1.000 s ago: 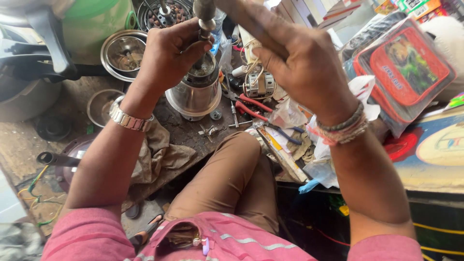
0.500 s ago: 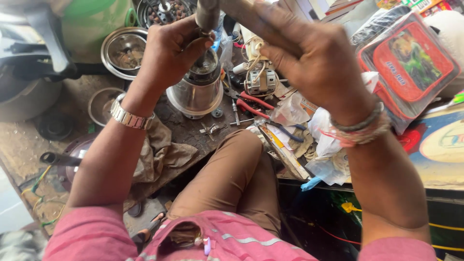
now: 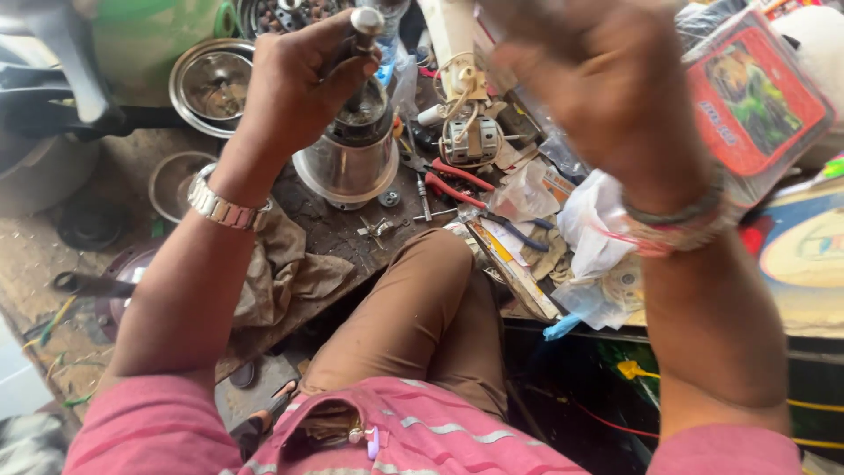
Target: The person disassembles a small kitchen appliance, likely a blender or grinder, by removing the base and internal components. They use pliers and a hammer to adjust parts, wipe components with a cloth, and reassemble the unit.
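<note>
Left hand (image 3: 299,84) is up over the steel mixer jar (image 3: 350,158), fingers (image 3: 338,48) wrapped tight around a metal-capped tool handle (image 3: 360,31) that stands upright in the jar's mouth. The jar sits on the cluttered tabletop (image 3: 352,233), just beside red-handled pliers (image 3: 457,186) and a small motor part (image 3: 470,139). Right hand (image 3: 607,88) hangs raised and blurred, well apart from the jar; whether its fingers grip anything, I cannot tell. A steel bowl (image 3: 209,84) lies left of the jar, a crumpled rag (image 3: 286,264) under the left wrist.
</note>
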